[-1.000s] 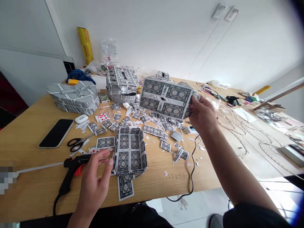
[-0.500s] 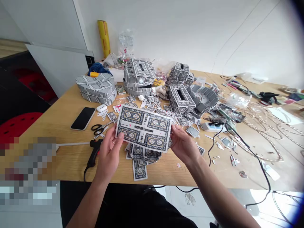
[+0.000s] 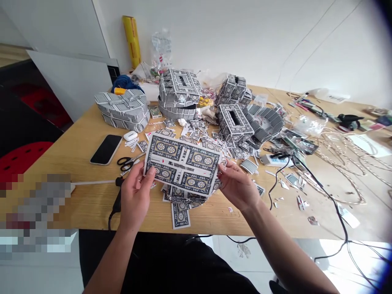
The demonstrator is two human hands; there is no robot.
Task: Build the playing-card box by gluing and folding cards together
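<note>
Two hands, left hand (image 3: 136, 196) and right hand (image 3: 240, 185), pinch opposite ends of one playing-card panel (image 3: 183, 163) above the counter (image 3: 214, 218); four dark patterned card backs surround its slotted white cross.

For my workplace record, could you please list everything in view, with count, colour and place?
Panel: one, blue-white, centre, held
Tray: one, blue-white, under panel, partly hidden
Slotted boxes: three, grey-white, back middle
Bowl: one, grey, behind power strip
Baskets: two, grey, back left
Cards: many, mostly grey, middle
Phone: one, black, left
Case: one, white, beyond phone
Scissors: one pair, black handles, left
Glue gun: one, black, left, partly hidden
Power strip: one, white, right
Rope: uncountable, beige, right
Roll: one, yellow, back left
Cloth: one, blue, back left
Stool: one, red, far left
Table: one, wooden
Small clutter: uncountable, mixed, right
Left hand: one, panel's left edge
Right hand: one, panel's right edge
</note>
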